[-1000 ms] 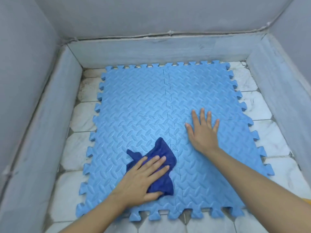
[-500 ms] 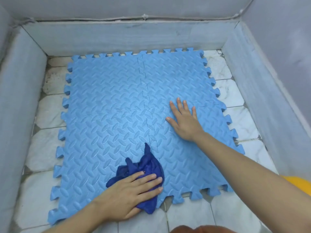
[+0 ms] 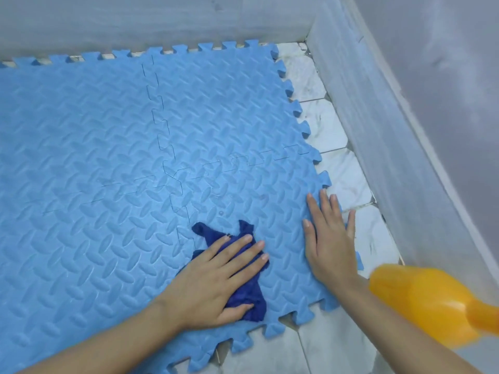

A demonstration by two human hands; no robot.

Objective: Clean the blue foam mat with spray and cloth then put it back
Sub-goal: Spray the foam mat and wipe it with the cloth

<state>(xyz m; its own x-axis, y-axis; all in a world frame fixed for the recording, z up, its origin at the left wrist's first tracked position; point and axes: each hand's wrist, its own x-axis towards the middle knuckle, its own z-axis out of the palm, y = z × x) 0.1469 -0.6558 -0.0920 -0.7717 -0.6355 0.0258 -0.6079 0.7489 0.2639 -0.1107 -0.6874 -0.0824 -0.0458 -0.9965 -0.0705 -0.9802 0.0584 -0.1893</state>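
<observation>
The blue foam mat (image 3: 113, 147), made of interlocking tiles with a ribbed pattern, lies flat on a pale tiled floor. A crumpled dark blue cloth (image 3: 244, 268) rests on the mat's near right tile. My left hand (image 3: 216, 279) presses down on the cloth with its fingers spread over it. My right hand (image 3: 328, 241) lies flat, palm down, on the mat's right edge, its fingertips reaching the toothed border. An orange spray bottle (image 3: 429, 300) lies blurred at the lower right, beside my right forearm.
White marble floor tiles (image 3: 343, 176) show along the mat's right and near sides. A grey raised ledge (image 3: 383, 136) runs along the right, and another ledge (image 3: 151, 25) borders the far side, close to the mat.
The view has swung right and closer. My left hand has slid the cloth rightward across the near tiles. My right hand has moved from the mat's middle to its right edge. The orange bottle has come into view.
</observation>
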